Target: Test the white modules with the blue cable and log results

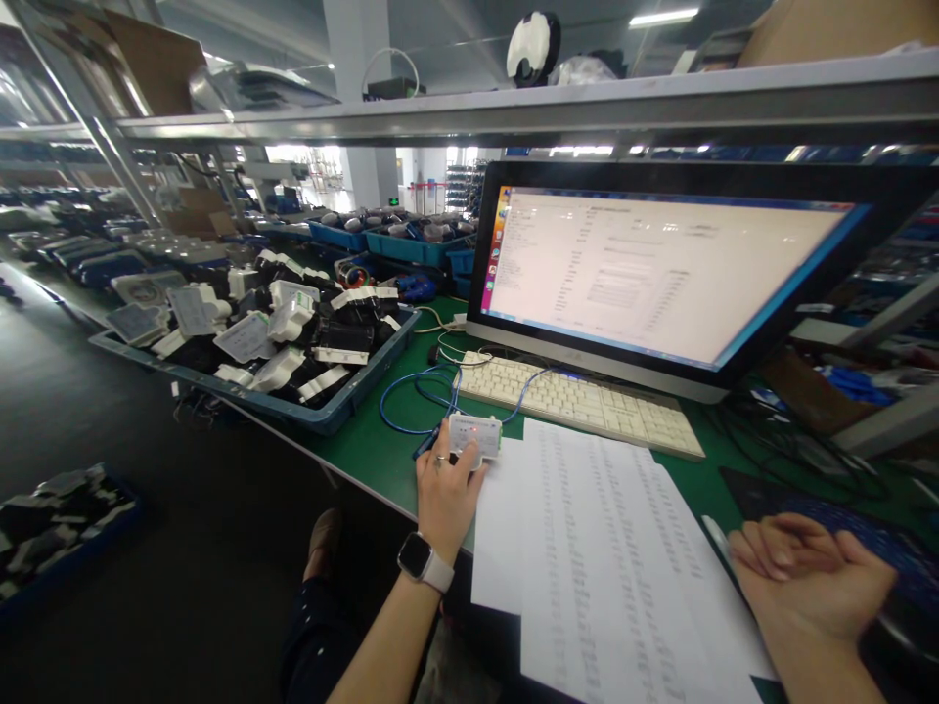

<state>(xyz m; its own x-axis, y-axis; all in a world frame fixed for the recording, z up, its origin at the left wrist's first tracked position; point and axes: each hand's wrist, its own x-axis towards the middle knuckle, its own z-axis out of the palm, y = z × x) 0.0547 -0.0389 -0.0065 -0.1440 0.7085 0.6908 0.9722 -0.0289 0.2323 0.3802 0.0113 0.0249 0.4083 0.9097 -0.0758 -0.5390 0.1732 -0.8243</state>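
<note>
My left hand, with a ring and a wristwatch, grips a small white electronic module. A red light glows on the module's printed face, and green terminals show at its right edge. Blue cables lie loosely around and behind it. My right hand is curled, palm turned up, beside the printed sheets. A white pen-like stick pokes out from its fingers, the rest of it hidden by the hand.
A white keyboard lies before a lit monitor. To the left, a blue bin is heaped with white and black modules. Another filled bin sits low at far left. A shelf crosses overhead; black cables are at right.
</note>
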